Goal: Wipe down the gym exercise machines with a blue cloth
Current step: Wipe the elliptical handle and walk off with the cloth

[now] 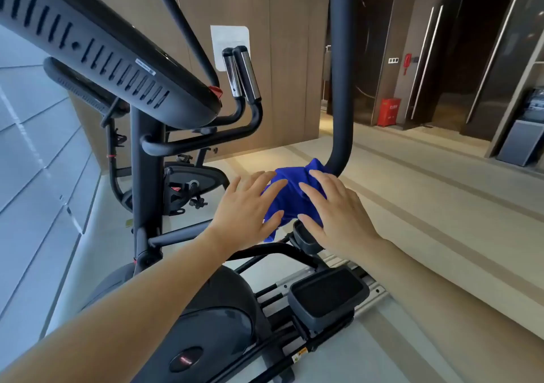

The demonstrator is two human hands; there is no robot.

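The person stands over the elliptical machine (pixel 206 309) with both arms stretched out, and the blue cloth (pixel 290 197) sits bunched at the lower bend of the tall curved arm bar (pixel 341 88), probably so the bar's underside can be rubbed. The left hand (pixel 250 209) lies flat against the cloth's left side, fingers spread and straight, its grip wide apart and pressing rather than pinching. The right hand (pixel 332 206) rests on the cloth's right side, fingers likewise splayed, nothing clenched. Between the two palms the cloth seems held by pressure alone, above a foot pedal (pixel 326 294).
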